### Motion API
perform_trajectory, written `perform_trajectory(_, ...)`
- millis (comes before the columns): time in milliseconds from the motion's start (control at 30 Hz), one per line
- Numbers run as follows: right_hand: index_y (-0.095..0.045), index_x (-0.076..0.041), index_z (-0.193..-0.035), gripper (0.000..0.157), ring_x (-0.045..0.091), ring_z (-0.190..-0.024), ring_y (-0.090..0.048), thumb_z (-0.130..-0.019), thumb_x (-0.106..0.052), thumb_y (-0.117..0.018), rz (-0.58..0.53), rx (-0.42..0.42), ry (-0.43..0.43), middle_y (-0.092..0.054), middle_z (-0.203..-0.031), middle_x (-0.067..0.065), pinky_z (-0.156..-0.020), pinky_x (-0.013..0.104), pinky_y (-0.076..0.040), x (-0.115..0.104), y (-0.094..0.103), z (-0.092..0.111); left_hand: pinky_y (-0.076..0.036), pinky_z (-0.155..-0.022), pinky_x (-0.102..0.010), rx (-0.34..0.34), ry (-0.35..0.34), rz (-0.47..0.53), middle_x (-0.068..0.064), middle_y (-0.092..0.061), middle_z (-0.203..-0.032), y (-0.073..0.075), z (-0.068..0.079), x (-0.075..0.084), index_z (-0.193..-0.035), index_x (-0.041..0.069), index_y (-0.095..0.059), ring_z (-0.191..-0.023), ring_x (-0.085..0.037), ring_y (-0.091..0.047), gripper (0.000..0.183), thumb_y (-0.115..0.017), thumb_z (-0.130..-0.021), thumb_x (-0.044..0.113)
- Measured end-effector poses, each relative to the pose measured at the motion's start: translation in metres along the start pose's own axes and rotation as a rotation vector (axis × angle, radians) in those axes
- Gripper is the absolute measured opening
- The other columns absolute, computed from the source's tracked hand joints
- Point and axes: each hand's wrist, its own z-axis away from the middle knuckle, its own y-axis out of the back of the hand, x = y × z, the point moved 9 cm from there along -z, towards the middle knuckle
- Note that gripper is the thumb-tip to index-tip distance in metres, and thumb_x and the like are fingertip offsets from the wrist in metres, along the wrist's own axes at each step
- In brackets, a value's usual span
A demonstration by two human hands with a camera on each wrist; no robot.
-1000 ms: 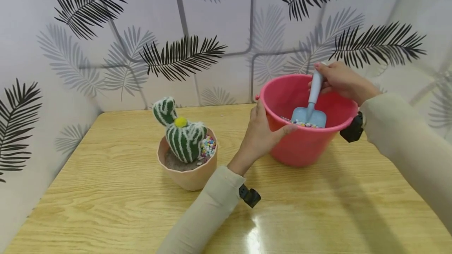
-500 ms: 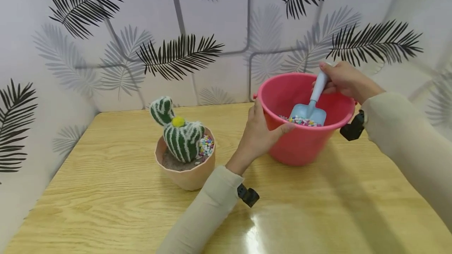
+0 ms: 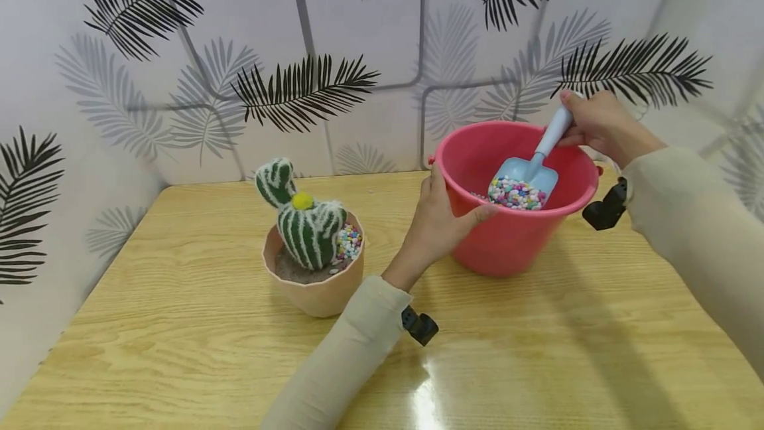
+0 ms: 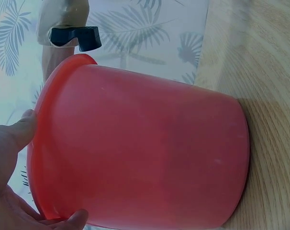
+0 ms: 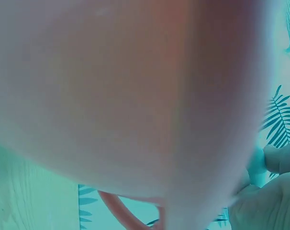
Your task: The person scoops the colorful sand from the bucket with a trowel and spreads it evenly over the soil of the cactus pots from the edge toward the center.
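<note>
My right hand [image 3: 604,123] grips the pale handle of a small light blue shovel [image 3: 554,133], held tilted inside the mouth of a pink-red bucket [image 3: 507,249]. On the shovel's blade lies a heap of multicoloured pebbles [image 3: 516,194]. My left hand [image 3: 440,223] holds the bucket at its near left, thumb at the rim and fingers along the side. The left wrist view shows the bucket [image 4: 145,143] standing on the table, with that hand [image 4: 8,167] at its rim. Close up and blurred, the bucket [image 5: 111,96] fills most of the right wrist view.
Left of the bucket stands a peach flowerpot [image 3: 319,298] with a knitted green-and-white cactus [image 3: 310,234] topped by a yellow tuft. Soil and some coloured pebbles [image 3: 349,244] lie around it. The wooden table [image 3: 179,337] backs onto a leaf-patterned wall [image 3: 358,25].
My right hand has moved up and to the right with the shovel. The blade has risen and tilted, and more pebbles show on it. The left hand keeps its place on the bucket.
</note>
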Motion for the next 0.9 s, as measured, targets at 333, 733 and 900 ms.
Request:
perform_trajectory(333, -0.041, -0.01, -0.102, 0.038, 0.005, -0.054, -0.065, -0.097, -0.048, -0.038, -0.008, -0.001, 0.002, -0.061, -0.061, -0.009, -0.062, 0.026, -0.057, -0.009, 0.004, 0.001, -0.047, -0.099, -0.045, -0.009, 0.003, 0.019, -0.014, -0.034, -0.146, 0.0, 0.0, 0.0, -0.154, 0.015, -0.006, -0.13, -0.026, -0.04, 0.104, -0.075, -0.08, 0.039)
perform_trajectory(733, -0.04, -0.005, -0.106, 0.042, 0.005, -0.053, -0.064, -0.098, -0.046, -0.035, 0.034, 0.018, -0.025, -0.058, -0.061, -0.007, -0.064, 0.027, -0.058, -0.007, 0.007, -0.001, -0.047, -0.099, -0.044, -0.022, 0.019, 0.016, -0.014, -0.033, -0.147, -0.001, 0.0, -0.001, -0.154, 0.014, -0.006, -0.131, -0.026, -0.04, 0.104, -0.074, -0.081, 0.04)
perform_trajectory(900, -0.038, -0.002, -0.114, 0.046, 0.006, -0.053, -0.065, -0.099, -0.045, -0.034, 0.03, 0.02, -0.036, -0.058, -0.06, -0.006, -0.065, 0.028, -0.058, -0.012, 0.008, 0.0, -0.05, -0.096, -0.043, -0.024, 0.016, 0.018, -0.014, -0.034, -0.146, 0.0, 0.0, -0.001, -0.154, 0.014, -0.006, -0.13, -0.026, -0.04, 0.102, -0.073, -0.081, 0.041)
